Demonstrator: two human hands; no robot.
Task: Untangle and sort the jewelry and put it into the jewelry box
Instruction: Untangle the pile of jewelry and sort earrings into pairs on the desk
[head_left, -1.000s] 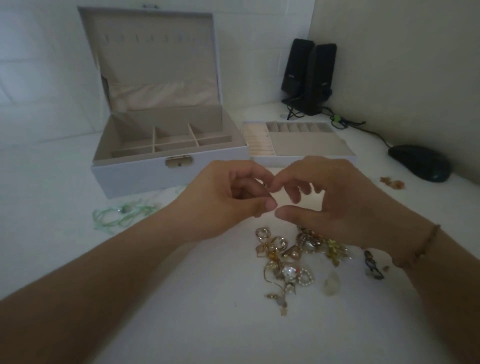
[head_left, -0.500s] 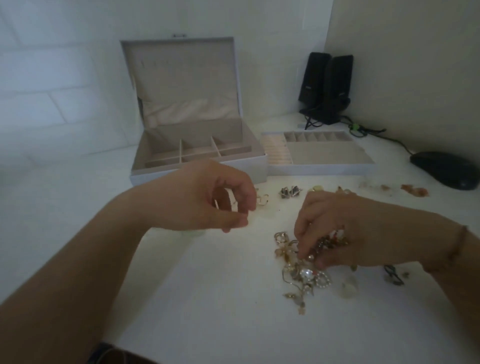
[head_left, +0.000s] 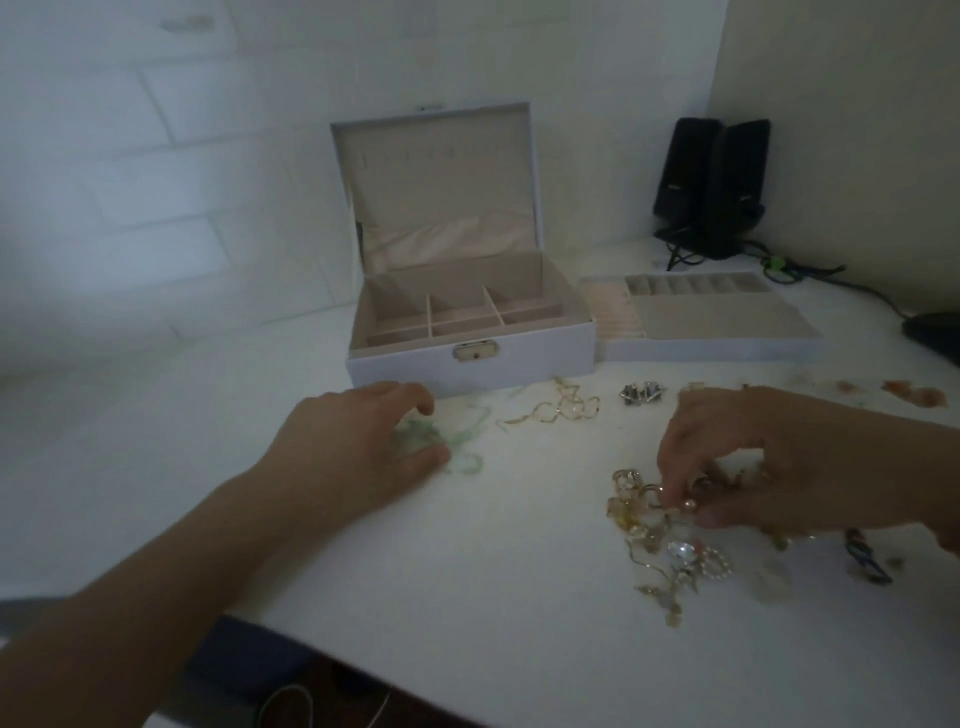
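The white jewelry box (head_left: 470, 364) stands open at the middle back, its divided compartments bare. Its removable tray (head_left: 711, 345) lies to the right of it. My left hand (head_left: 358, 447) curls its fingers and thumb around a pale green beaded strand (head_left: 460, 457) in front of the box. My right hand (head_left: 769, 457) pinches a small piece at the top of the tangled gold jewelry pile (head_left: 670, 551). A thin gold chain (head_left: 561, 410) and a silver earring pair (head_left: 643, 393) lie loose between the box and the pile.
Two black speakers (head_left: 711, 187) with cables stand at the back right corner. A dark mouse (head_left: 935, 335) sits at the right edge. Orange beads (head_left: 914, 395) and a dark blue piece (head_left: 865, 558) lie on the right. The table's front edge runs along the bottom.
My left hand moved away from the right hand, leftward and down onto the green strand. My right hand dropped to the gold pile and pinches a piece there. The view shifted left.
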